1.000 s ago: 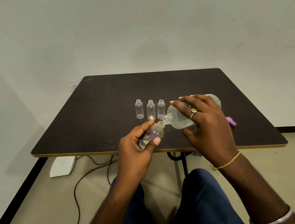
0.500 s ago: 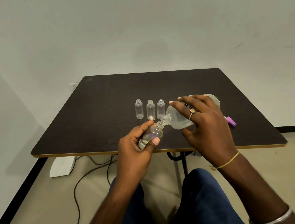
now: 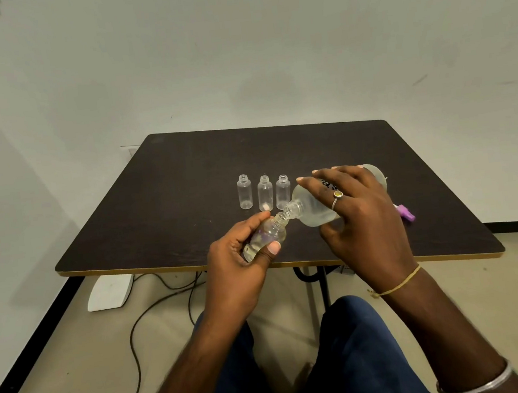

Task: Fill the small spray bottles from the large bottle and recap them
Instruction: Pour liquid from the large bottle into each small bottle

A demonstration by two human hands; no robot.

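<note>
My left hand (image 3: 242,259) grips a small clear spray bottle (image 3: 268,235), tilted with its open neck pointing up and right. My right hand (image 3: 359,210) holds the large translucent bottle (image 3: 312,206) tipped on its side, its mouth touching the small bottle's neck. Both are held just above the dark table (image 3: 185,185) near its front edge. Three more small uncapped bottles (image 3: 264,193) stand upright in a row behind my left hand. A purple cap (image 3: 405,213) lies on the table, partly hidden behind my right hand.
The table stands against a white wall. Below its front edge are my knees in blue trousers (image 3: 350,354), a black cable (image 3: 154,308) and a white object (image 3: 109,292) on the floor at the left.
</note>
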